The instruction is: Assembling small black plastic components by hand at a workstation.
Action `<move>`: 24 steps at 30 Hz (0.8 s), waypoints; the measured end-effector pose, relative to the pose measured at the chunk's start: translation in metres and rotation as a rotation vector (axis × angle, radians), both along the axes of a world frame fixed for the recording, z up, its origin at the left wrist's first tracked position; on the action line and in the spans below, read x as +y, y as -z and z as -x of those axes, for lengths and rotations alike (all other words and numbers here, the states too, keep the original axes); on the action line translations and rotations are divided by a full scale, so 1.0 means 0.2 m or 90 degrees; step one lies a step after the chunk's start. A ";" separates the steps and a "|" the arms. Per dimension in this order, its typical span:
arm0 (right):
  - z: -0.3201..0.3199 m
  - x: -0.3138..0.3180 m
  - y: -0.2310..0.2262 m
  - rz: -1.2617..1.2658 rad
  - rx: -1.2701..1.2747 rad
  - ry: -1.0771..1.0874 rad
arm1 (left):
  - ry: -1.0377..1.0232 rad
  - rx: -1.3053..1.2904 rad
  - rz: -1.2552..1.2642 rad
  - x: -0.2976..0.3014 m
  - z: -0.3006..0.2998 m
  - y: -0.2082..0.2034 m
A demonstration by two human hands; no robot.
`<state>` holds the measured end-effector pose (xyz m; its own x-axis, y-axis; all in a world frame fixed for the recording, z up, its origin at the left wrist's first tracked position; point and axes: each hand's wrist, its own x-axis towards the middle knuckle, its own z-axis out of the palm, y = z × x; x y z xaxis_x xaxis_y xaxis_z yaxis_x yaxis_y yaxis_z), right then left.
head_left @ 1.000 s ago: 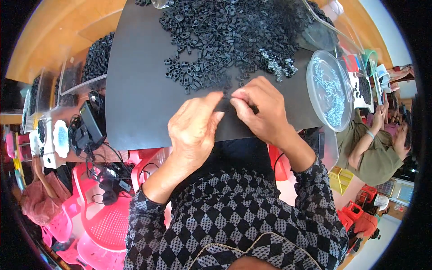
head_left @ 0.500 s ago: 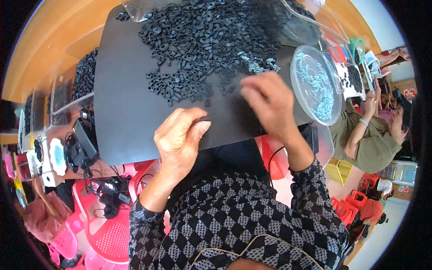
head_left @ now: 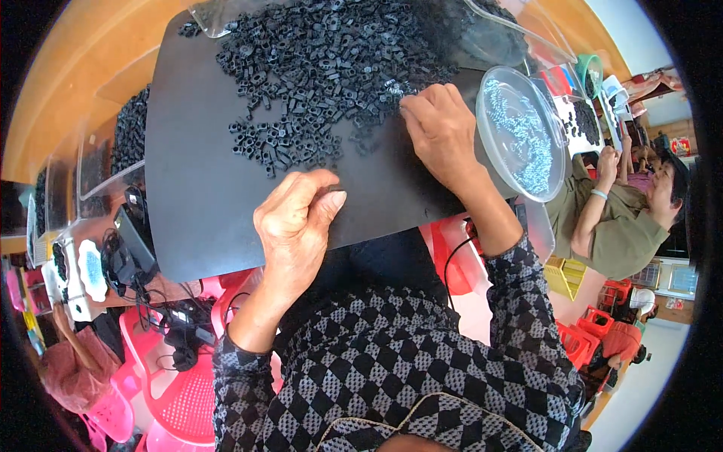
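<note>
My left hand (head_left: 290, 226) hovers over the near part of the dark table, its thumb and curled forefinger close together. Something dark shows faintly at those fingertips, too small to make out. Farther off and to the right, my right hand (head_left: 444, 132) reaches with bent, closed fingers to a small heap of shiny silver pieces (head_left: 395, 89), partly covering it. Whatever its fingertips pinch is hidden. Beyond both hands spreads a large pile of small black plastic parts (head_left: 324, 64). A round clear dish (head_left: 482, 124) of small silvery pieces stands right of my right hand.
Clear plastic bins (head_left: 94, 181) and a black box with cables (head_left: 135, 233) stand off the table's left side. A pink chair (head_left: 184, 399) is at lower left. At the right, a person in a green top (head_left: 633, 226) sits near a yellow basket (head_left: 565, 277).
My right hand has moved away from me, onto the silver heap. My left hand keeps nearly the same pose. The whole view has shifted a little.
</note>
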<state>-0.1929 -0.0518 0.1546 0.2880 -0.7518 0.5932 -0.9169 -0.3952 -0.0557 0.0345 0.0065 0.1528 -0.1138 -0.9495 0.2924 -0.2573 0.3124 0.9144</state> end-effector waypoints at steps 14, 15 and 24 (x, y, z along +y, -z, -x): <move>-0.01 0.01 -0.01 -0.077 -0.161 -0.100 | -0.027 -0.167 0.179 -0.07 0.05 0.04; -0.01 0.01 -0.01 -0.078 -0.161 -0.099 | -0.030 -0.181 0.187 -0.07 0.06 0.04; 0.01 0.08 -0.04 -0.076 -0.210 -0.065 | -0.010 -0.017 0.026 -0.03 0.01 0.05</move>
